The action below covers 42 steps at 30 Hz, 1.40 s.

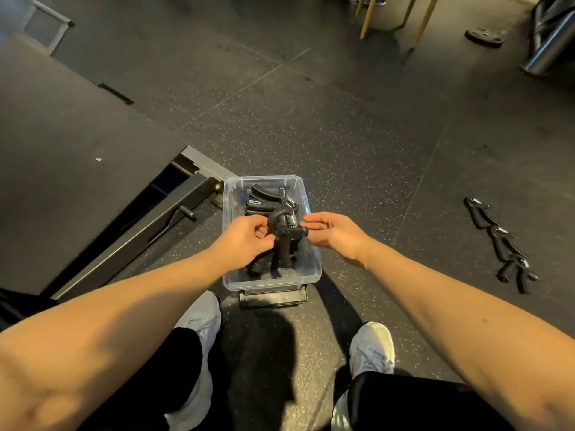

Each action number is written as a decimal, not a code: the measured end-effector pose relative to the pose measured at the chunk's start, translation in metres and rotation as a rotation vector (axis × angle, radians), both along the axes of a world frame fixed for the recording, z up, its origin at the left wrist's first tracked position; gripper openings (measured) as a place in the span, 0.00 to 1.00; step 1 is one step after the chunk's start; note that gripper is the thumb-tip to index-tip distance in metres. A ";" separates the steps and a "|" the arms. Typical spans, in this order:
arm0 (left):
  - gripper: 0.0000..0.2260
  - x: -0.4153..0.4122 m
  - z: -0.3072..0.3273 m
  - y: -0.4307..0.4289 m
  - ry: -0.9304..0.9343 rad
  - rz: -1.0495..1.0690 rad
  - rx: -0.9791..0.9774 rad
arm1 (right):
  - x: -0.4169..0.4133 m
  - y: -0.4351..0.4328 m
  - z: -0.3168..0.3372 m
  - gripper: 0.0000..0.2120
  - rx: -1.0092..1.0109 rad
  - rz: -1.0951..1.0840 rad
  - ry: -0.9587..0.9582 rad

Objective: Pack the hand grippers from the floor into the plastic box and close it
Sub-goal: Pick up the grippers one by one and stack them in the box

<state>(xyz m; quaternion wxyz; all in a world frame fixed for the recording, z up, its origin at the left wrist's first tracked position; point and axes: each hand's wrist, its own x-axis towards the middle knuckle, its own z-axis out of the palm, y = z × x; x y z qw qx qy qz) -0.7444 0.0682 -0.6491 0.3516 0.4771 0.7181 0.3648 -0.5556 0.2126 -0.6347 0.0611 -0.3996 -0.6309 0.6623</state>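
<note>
A clear plastic box (311,272) stands open on the dark floor in front of my feet, with several black hand grippers (264,200) lying inside. Over the box my left hand (245,241) pinches one black hand gripper (284,234) by its upper loop, handles hanging down into the box. My right hand (333,234) hovers just right of that gripper, fingers loosely curled and apart, fingertips close to its knob, holding nothing. More hand grippers (501,244) lie in a row on the floor to the right. A dark lid-like piece (273,298) pokes out under the box's near end.
A large black platform with a metal frame (124,237) fills the left side, close to the box. My white shoes (371,346) are below the box. Wooden legs (370,17), a weight plate (485,35) and metal tubing (550,42) stand far back.
</note>
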 end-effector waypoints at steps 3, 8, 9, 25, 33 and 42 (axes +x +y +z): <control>0.14 0.003 0.006 0.002 -0.201 0.077 -0.037 | 0.001 -0.007 0.000 0.22 0.037 0.105 0.007; 0.12 0.000 -0.003 0.003 -0.371 0.135 -0.065 | -0.004 -0.008 0.000 0.11 -0.033 0.015 0.076; 0.14 -0.002 -0.005 0.003 -0.389 0.140 -0.076 | -0.005 -0.007 0.001 0.10 -0.037 0.003 0.071; 0.09 -0.006 -0.033 -0.013 0.301 -0.290 -0.261 | -0.023 -0.025 -0.035 0.08 0.576 0.506 -0.215; 0.09 -0.007 -0.053 -0.028 0.265 -0.189 -0.235 | -0.026 -0.004 -0.054 0.17 0.529 0.846 -0.470; 0.18 -0.010 -0.056 -0.034 0.298 -0.206 -0.239 | -0.050 -0.008 -0.073 0.16 0.604 0.901 -0.585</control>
